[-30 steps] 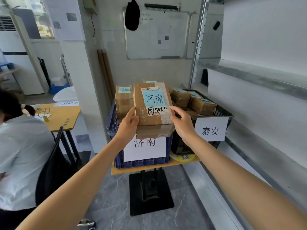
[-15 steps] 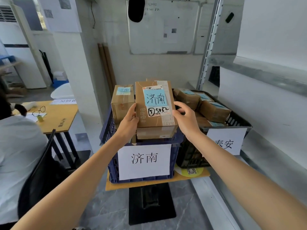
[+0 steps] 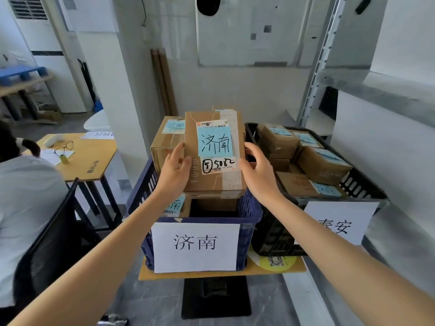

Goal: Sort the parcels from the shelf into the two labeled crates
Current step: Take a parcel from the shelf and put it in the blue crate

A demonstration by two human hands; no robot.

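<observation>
The parcel (image 3: 214, 151) held over the blue crate (image 3: 249, 222) hides most of what lies inside. Only part of a lower box's blue note (image 3: 177, 204) shows past the left wrist. How far the left hand's (image 3: 175, 169) fingers reach under the parcel cannot be seen. The right forearm (image 3: 329, 236) covers part of the first character on the black crate's paper sign (image 3: 348, 215). The shipping label's (image 3: 231, 180) print is too small to read. At the left edge a seated person (image 3: 26, 196) is cut off, and so is the dark hanging object (image 3: 208, 5) at the top.

Parcel (image 3: 191, 137): matt brown cardboard, blue paper label (image 3: 215, 142). Blue crate (image 3: 249, 222), black crate (image 3: 277, 234): slotted plastic. Sign (image 3: 195, 247): white matt paper. Shelf upright (image 3: 326, 55): dull grey metal.
</observation>
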